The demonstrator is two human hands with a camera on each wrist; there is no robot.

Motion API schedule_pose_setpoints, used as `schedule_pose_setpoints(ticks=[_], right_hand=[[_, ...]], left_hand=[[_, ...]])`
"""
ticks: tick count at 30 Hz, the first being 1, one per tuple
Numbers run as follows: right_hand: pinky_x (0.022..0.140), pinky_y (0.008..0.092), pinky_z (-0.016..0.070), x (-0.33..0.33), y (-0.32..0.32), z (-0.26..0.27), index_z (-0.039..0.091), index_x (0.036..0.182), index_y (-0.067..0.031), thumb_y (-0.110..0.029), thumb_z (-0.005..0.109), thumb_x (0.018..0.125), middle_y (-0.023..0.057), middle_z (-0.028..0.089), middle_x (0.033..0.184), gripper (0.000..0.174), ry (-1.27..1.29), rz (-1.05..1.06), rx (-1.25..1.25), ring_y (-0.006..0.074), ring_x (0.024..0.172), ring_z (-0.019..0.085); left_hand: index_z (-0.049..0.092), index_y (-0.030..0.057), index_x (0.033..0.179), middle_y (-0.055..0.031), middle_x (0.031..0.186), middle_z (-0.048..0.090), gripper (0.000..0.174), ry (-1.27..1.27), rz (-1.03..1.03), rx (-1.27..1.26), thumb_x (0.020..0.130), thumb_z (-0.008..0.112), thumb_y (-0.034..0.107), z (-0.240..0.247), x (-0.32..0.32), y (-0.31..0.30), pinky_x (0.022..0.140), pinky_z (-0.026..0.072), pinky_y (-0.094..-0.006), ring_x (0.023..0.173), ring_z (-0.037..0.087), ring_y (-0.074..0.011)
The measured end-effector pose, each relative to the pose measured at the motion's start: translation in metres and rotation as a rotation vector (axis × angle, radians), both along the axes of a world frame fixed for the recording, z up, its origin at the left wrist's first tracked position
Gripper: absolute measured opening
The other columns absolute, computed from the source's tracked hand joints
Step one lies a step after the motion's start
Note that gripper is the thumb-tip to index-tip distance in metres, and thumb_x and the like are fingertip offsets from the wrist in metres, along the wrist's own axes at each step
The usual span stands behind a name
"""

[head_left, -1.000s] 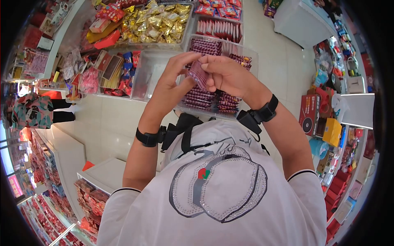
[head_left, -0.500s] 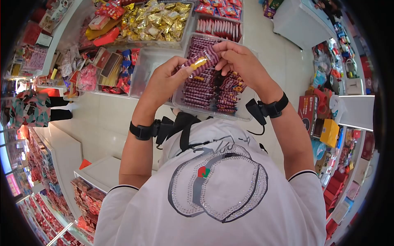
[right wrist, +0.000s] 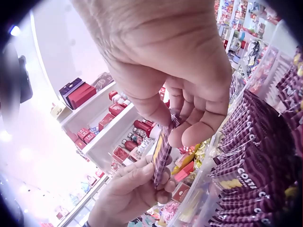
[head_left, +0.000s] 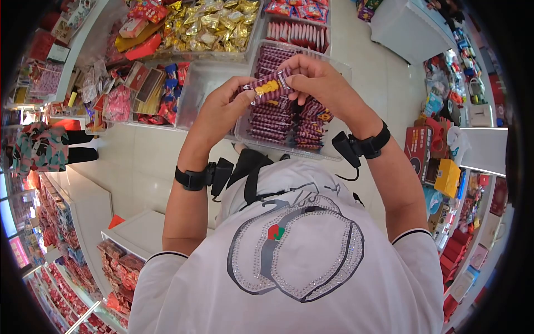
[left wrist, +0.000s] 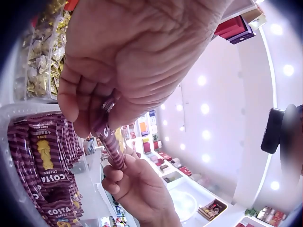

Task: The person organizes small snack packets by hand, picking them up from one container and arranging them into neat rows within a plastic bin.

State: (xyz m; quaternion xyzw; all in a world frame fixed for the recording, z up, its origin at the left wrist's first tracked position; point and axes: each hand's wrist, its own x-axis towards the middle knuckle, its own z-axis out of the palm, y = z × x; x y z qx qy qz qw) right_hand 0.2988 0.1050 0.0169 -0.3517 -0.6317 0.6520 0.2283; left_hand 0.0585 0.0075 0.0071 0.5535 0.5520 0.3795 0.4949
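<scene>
A striped purple snack packet [head_left: 267, 87] with a yellow picture on its front is stretched between both hands, above a clear plastic bin [head_left: 245, 133]. My left hand [head_left: 225, 108] pinches one end between thumb and fingers. At the other end, thumb and fingertips of my right hand [head_left: 317, 83] grip the packet's edge. The right wrist view shows the held packet [right wrist: 162, 149] nearly edge-on. Below stand rows of similar packets [head_left: 270, 125], some with COSTA COFFEE print in the left wrist view [left wrist: 45, 161].
Left of the bin is a clear tray [head_left: 206, 83]. Gold-wrapped sweets [head_left: 217, 28] fill a bin beyond it, and red-and-white packets [head_left: 297, 37] stand at the back. A person in a patterned top [head_left: 41, 147] is at far left. Stocked shelves line both sides.
The packet, earlier partly hidden between close-together hands, has turned its yellow-printed front up. My hands have spread apart, and the right hand now pinches the packet's right end.
</scene>
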Motion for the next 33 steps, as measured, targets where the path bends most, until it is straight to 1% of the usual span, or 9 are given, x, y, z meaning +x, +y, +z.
schedule_pose_setpoints(ticks=[7,10,13,16,20,23,26,29,33], right_hand=[[0.067,0.023,0.053,-0.003,-0.004,0.002,0.061,0.121,0.0022,-0.019,0.064,0.095,0.0049,0.067,0.092,0.033,0.008,-0.041,-0.012,0.0093,0.077,0.065],[0.068,0.0232,0.0531,-0.014,-0.003,0.005,0.061,0.12,0.0034,-0.022,0.067,0.096,0.0055,0.067,0.092,0.036,0.136,-0.144,-0.032,0.0098,0.077,0.065],[0.066,0.0244,0.0529,-0.029,-0.006,0.016,0.061,0.118,0.0032,-0.027,0.07,0.096,0.0052,0.068,0.092,0.038,0.342,-0.171,-0.06,0.0094,0.076,0.065],[0.061,0.0203,0.0479,-0.029,-0.01,0.028,0.061,0.111,-0.003,-0.026,0.069,0.097,0.0004,0.064,0.083,0.028,0.046,-0.024,0.086,0.0058,0.07,0.06],[0.06,0.0208,0.0458,-0.032,-0.013,0.016,0.057,0.098,-0.0062,-0.025,0.069,0.097,-0.0034,0.059,0.078,0.022,-0.037,-0.029,0.168,0.0039,0.068,0.057],[0.064,0.0334,0.052,-0.022,-0.005,0.004,0.061,0.103,-0.0009,-0.02,0.067,0.092,0.0112,0.067,0.083,0.023,-0.148,-0.045,0.453,0.0188,0.074,0.066],[0.068,0.0395,0.0543,-0.01,-0.001,-0.008,0.062,0.1,-0.0014,-0.019,0.067,0.091,0.0163,0.067,0.088,0.02,-0.405,0.116,0.836,0.0303,0.078,0.069],[0.071,0.0435,0.0566,-0.008,-0.018,-0.024,0.063,0.098,-0.0024,-0.017,0.066,0.09,0.0171,0.067,0.094,0.017,-0.498,0.203,0.974,0.0364,0.084,0.068],[0.07,0.0459,0.0563,-0.013,-0.027,-0.04,0.061,0.099,-0.0046,-0.016,0.068,0.089,0.0132,0.063,0.095,0.017,-0.631,0.225,1.023,0.0356,0.082,0.068]], left_hand=[[0.063,0.0036,0.125,0.0029,0.102,0.064,0.031,-0.043,0.015,-0.013,0.103,0.061,0.025,0.001,0.001,-0.002,0.076,0.0447,-0.0221,0.089,0.054,-0.0035],[0.064,0.0044,0.12,0.0023,0.1,0.064,0.027,-0.041,-0.043,-0.034,0.102,0.062,0.025,0.007,0.004,0.001,0.074,0.0445,-0.0218,0.087,0.056,-0.0037],[0.065,0.0051,0.115,0.002,0.097,0.065,0.025,-0.093,0.056,0.015,0.102,0.064,0.026,0.002,0.008,0.01,0.071,0.044,-0.0215,0.086,0.059,-0.0046],[0.066,0.0053,0.114,0.0016,0.097,0.065,0.025,-0.278,0.146,0.041,0.101,0.065,0.027,0.009,0.012,0.014,0.069,0.045,-0.022,0.086,0.06,-0.0061],[0.065,0.0038,0.117,-0.0004,0.101,0.066,0.028,-0.206,0.079,0.035,0.101,0.065,0.027,0.008,0.011,0.013,0.069,0.048,-0.0241,0.087,0.062,-0.008],[0.064,0.0036,0.12,-0.003,0.106,0.066,0.032,-0.109,0.243,0.037,0.101,0.064,0.029,0.009,0.009,0.007,0.071,0.0481,-0.0239,0.089,0.063,-0.0096],[0.063,0.0032,0.124,-0.0058,0.11,0.066,0.036,-0.149,0.31,0.034,0.101,0.063,0.031,0.0,-0.012,-0.001,0.073,0.0484,-0.0243,0.09,0.063,-0.011],[0.062,0.0017,0.125,-0.0072,0.111,0.067,0.038,-0.131,0.315,-0.021,0.102,0.062,0.032,-0.011,-0.022,-0.011,0.073,0.0489,-0.0251,0.09,0.063,-0.0114],[0.062,0.0009,0.124,-0.0074,0.11,0.067,0.037,-0.1,0.313,-0.068,0.102,0.062,0.031,-0.023,-0.024,-0.022,0.072,0.0488,-0.0246,0.089,0.063,-0.0111]])
